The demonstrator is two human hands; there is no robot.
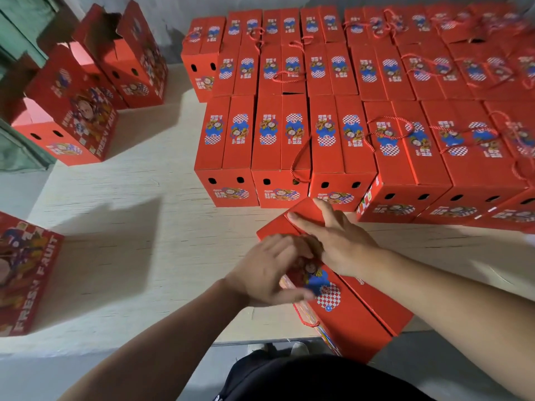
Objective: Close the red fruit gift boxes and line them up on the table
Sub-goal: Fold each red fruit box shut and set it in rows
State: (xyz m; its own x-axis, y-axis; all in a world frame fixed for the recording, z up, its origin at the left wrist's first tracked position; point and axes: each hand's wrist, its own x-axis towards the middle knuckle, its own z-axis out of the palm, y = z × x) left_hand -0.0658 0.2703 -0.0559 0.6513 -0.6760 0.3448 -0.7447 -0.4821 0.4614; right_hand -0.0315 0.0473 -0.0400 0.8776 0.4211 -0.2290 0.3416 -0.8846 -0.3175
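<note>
A red fruit gift box [353, 311] stands at the table's near edge, turned at an angle, its top flaps folded down. My left hand [269, 270] lies on the near left flap with fingers curled over the printed label. My right hand [333, 241] presses flat on the far flap, index finger stretched out. A red rope handle [307, 319] hangs at the box's left side. Behind it, several shut red boxes [333, 134] stand in tight rows across the back right of the table.
Three open red boxes [86, 91] with raised flaps stand at the back left. Another red box [23, 273] sits at the left edge. The pale wooden table [139, 227] shows between them. The table's front edge [260, 341] runs just under the angled box.
</note>
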